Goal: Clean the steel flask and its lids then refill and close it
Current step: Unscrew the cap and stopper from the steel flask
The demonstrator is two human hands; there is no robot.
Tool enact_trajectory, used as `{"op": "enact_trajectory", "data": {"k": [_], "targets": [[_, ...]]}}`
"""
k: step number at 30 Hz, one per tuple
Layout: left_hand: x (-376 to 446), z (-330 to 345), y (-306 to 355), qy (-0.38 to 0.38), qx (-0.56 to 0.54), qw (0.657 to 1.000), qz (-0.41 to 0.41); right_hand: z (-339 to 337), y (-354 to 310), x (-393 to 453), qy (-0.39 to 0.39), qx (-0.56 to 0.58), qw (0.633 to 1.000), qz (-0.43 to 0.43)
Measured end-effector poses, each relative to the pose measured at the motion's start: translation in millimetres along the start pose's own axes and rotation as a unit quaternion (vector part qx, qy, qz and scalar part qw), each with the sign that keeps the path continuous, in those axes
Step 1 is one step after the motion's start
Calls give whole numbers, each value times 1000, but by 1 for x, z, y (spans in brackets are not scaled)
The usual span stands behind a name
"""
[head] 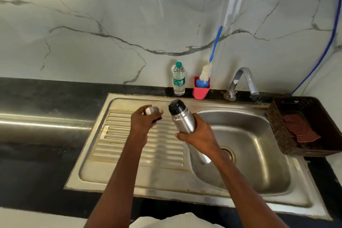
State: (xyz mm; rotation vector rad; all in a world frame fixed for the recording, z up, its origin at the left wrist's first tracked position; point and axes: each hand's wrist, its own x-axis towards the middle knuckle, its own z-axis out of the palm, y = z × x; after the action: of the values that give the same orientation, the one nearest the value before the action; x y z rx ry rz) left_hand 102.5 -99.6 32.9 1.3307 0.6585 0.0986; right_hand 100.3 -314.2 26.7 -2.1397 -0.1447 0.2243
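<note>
The right hand [200, 138] grips the flask [182, 117] over the sink [185, 198], near its back edge. The left hand [143, 121] holds the steel lid [152, 110]. The black lid [176, 106] looks still on. Washing and refilling are left.

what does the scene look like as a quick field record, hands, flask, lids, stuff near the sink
left hand: holds the steel outer lid above the drainboard
right hand: grips the steel flask, tilted, over the sink
inner lid: black, on the flask mouth
tap: no water seen running
bottle brush: stands in a red cup behind the sink
water bottle: upright, left of the cup
basket: right of the sink, holds a checked cloth
</note>
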Motion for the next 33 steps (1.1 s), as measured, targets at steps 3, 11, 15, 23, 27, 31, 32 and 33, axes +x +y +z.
{"op": "enact_trajectory", "data": {"k": [3,11,15,23,27,31,32,33], "targets": [[17,-34,-35,78,277,957,17,15,-2,1,-18,-2,1000,-3],[31,-69,-96,80,483,867,97,53,-4,1,-56,-11,998,0],[34,-77,-102,68,513,849,110,62,-3,-2,-66,-6,998,7],[39,-81,-108,24,550,825,130,65,3,-4,-54,8,998,24],[39,-85,-109,2,545,830,116,57,7,-4,-40,23,999,28],[27,-77,-95,29,516,847,126,45,11,-4,-30,25,999,25],[23,-71,-88,36,465,871,156,42,12,-5,-28,27,999,26],[18,-65,-78,34,395,898,190,39,13,-5,-26,31,999,29]]}}
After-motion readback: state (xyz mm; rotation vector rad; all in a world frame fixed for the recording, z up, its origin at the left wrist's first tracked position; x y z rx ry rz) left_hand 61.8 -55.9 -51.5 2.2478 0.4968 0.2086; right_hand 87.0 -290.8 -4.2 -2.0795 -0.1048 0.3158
